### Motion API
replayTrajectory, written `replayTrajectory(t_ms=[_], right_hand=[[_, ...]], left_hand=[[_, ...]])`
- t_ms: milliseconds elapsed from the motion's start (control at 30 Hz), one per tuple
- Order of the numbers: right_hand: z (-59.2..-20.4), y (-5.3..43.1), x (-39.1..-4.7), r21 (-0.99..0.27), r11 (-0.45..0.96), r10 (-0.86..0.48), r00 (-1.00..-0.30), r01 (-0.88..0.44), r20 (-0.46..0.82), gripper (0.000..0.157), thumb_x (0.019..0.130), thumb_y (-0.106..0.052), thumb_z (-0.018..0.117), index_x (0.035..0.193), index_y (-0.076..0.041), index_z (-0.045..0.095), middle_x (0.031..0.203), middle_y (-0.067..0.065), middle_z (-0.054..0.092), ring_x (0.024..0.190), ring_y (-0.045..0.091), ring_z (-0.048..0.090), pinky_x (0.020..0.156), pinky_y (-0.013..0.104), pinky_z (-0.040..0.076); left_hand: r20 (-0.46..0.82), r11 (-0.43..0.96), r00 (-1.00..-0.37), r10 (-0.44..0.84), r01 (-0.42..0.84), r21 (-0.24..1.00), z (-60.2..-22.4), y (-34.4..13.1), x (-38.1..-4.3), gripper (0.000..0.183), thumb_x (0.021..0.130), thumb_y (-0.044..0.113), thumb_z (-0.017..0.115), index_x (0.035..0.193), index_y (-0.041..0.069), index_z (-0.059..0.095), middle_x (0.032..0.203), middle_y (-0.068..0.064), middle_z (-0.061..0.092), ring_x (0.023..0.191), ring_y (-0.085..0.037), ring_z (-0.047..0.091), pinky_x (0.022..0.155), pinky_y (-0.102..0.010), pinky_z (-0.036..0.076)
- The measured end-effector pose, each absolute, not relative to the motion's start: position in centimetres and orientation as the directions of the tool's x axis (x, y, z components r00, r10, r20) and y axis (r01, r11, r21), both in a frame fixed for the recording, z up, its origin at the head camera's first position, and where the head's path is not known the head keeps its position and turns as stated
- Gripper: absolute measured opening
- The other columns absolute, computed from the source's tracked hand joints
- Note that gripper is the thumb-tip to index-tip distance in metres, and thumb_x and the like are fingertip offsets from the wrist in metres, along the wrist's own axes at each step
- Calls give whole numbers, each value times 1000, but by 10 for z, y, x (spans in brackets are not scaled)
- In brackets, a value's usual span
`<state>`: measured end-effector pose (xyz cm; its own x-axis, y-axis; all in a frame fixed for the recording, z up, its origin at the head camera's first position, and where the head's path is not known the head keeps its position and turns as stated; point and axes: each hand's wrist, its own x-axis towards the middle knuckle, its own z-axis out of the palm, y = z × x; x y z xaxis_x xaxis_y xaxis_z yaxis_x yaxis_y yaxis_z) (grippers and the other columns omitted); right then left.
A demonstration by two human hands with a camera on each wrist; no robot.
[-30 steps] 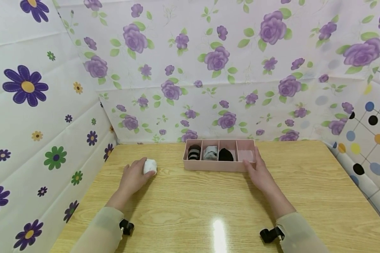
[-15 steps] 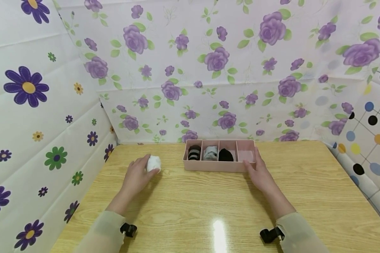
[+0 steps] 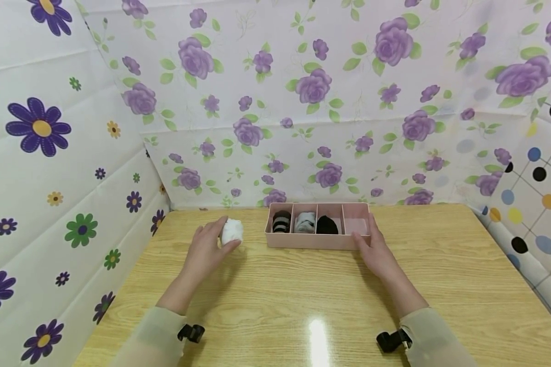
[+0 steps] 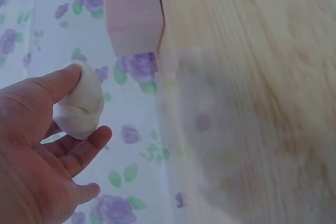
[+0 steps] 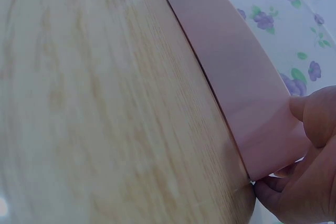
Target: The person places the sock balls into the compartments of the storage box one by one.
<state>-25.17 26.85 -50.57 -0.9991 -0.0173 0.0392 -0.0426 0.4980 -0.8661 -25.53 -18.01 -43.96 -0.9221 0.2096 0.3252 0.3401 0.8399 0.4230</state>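
My left hand [image 3: 206,248] pinches a rolled white sock [image 3: 232,232] between thumb and fingers, above the table to the left of a pink divided box. The left wrist view shows the fold across the sock [image 4: 84,106], with the hand [image 4: 37,140] at its left side. The pink box [image 3: 312,241] stands on the table near the back wall. In its compartments lie a black-and-grey striped rolled sock [image 3: 281,221], a grey one [image 3: 305,223] and a black one [image 3: 327,225]; the rightmost compartment is bare. My right hand [image 3: 377,252] grips the box's right end, thumb at the front.
A wooden table [image 3: 275,300] extends under both arms. Flowered cloth [image 3: 257,102] hangs behind it, with patterned cloth at both sides. A black wrist camera [image 3: 191,333] sits on the left cuff and another black wrist camera [image 3: 393,340] on the right.
My left hand has moved right and a little away from me with the white sock, toward the box. The right hand and the box have stayed in place.
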Motion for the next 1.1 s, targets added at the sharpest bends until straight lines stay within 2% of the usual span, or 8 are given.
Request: replayTrajectory(t_ms=[300,533,800,1000,1100], right_hand=[[-505,268,-250,-874,484,-19,-999,-34,28,89,120,-39,47,175,-16,-19,179,35,-2,163,57,6,130,72,10],[-504,269,-251,-866,499,-19,-999,-39,34,88,121,-38,46,175,-13,-19,179,34,-2,164,56,5,130,71,11],[-503,268,-249,-869,493,-14,-999,-43,41,88,120,-35,48,175,-11,-17,178,35,-2,164,56,6,131,70,10],[-504,269,-248,-878,474,-9,-998,-63,67,92,118,-45,49,176,-11,-15,177,37,1,162,59,7,129,73,7],[-504,269,-248,-882,464,-16,-997,-77,78,92,118,-45,49,176,-10,-14,178,37,0,163,58,6,129,72,7]], left_hand=[[346,819,-908,236,378,431,-428,-158,-251,80,98,29,89,162,-1,51,150,-27,63,136,-47,60,125,-67,32],[344,799,-905,251,394,454,-423,-140,-253,80,100,31,87,165,2,49,151,-25,63,139,-44,59,130,-64,24],[385,767,-884,266,436,471,-419,-117,-255,80,100,32,87,165,3,49,150,-23,64,140,-44,58,131,-64,25],[390,739,-876,284,459,493,-415,-98,-258,80,101,32,86,167,8,48,152,-21,63,140,-42,58,131,-63,24],[385,734,-877,288,461,499,-413,-90,-259,81,102,33,85,169,10,46,151,-20,64,139,-41,58,129,-63,29]])
